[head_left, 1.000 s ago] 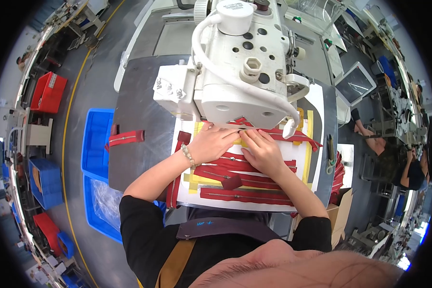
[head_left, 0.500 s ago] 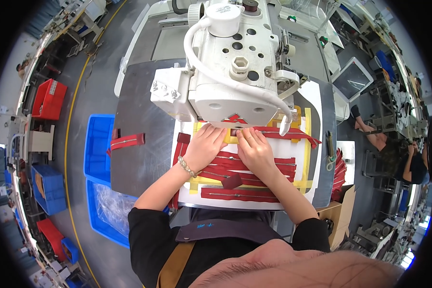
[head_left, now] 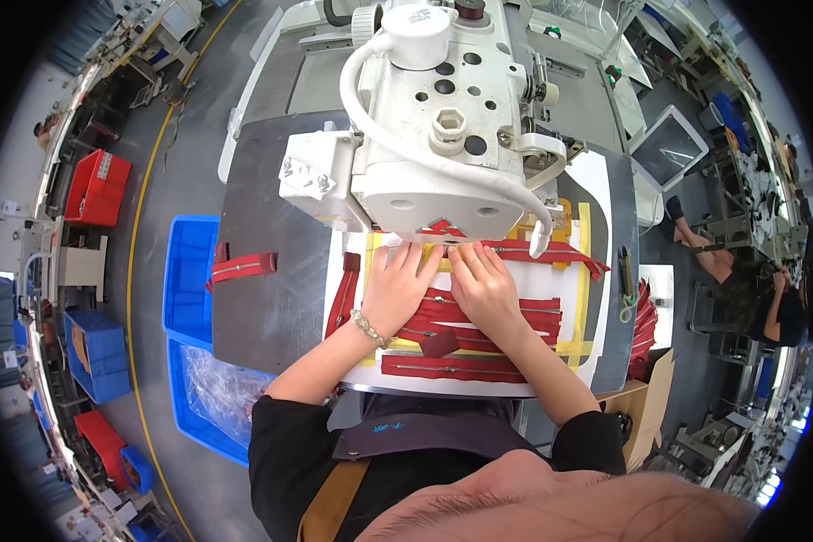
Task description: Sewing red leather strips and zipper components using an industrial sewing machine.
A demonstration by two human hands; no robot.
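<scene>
My two bare hands are at the centre of the frame, side by side beneath the front of a white sewing machine (head_left: 443, 117) that fills the upper middle. My left hand (head_left: 395, 291) lies palm down, fingers stretched forward and slightly parted; a beaded bracelet (head_left: 368, 328) circles that wrist. My right hand (head_left: 485, 287) is also palm down, fingers long and close together. The fingertips of both nearly meet at the machine's lower edge, and I cannot tell whether either pinches anything there.

Red zippers lie around them. One, the upper zipper (head_left: 551, 254), runs from beside my right fingertips toward the right. A row of zippers (head_left: 537, 312) passes below my hands, with a dark red square patch (head_left: 440, 342) over it, and a lower zipper (head_left: 452, 369) lies near the front edge. A left zipper (head_left: 343, 294) slants beside my left hand. Beneath these is a white sheet (head_left: 537, 282) marked with yellow tape (head_left: 584, 235), on a grey tabletop (head_left: 271, 181).

At left of centre, another zipper (head_left: 244, 266) rests at the tabletop's edge, near a blue bin (head_left: 188, 280). At right of centre lie small snips (head_left: 625, 307); a cardboard box (head_left: 646, 406) stands at lower right.
</scene>
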